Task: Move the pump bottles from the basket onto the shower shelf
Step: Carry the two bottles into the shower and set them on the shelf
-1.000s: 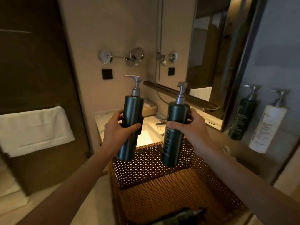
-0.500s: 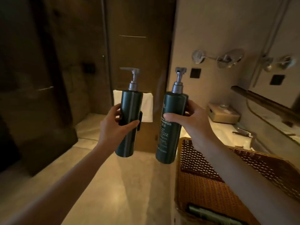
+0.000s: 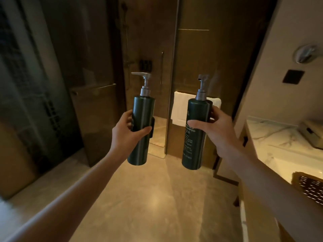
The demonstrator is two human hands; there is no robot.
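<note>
My left hand (image 3: 126, 135) grips a dark green pump bottle (image 3: 142, 110) upright, its silver pump pointing left. A second dark green pump bottle (image 3: 196, 142) with white lettering stands upright in my right hand (image 3: 212, 130). Both bottles are held out in front of me at chest height, a hand's width apart. Only a corner of the wicker basket (image 3: 309, 187) shows at the right edge, on the counter. Far ahead, inside the shower, a small dark shelf (image 3: 145, 65) on the wall carries dark bottles.
A glass shower door (image 3: 94, 119) stands ajar at the left of the shower opening. A white towel (image 3: 180, 109) hangs on the brown wall panel ahead. The marble vanity counter (image 3: 272, 135) runs along the right, with a tissue box (image 3: 311, 135). Beige floor stretches ahead.
The view has swung further left, from the basket and counter toward the shower. Both bottles stay upright in my hands, and the basket has slid to the right edge.
</note>
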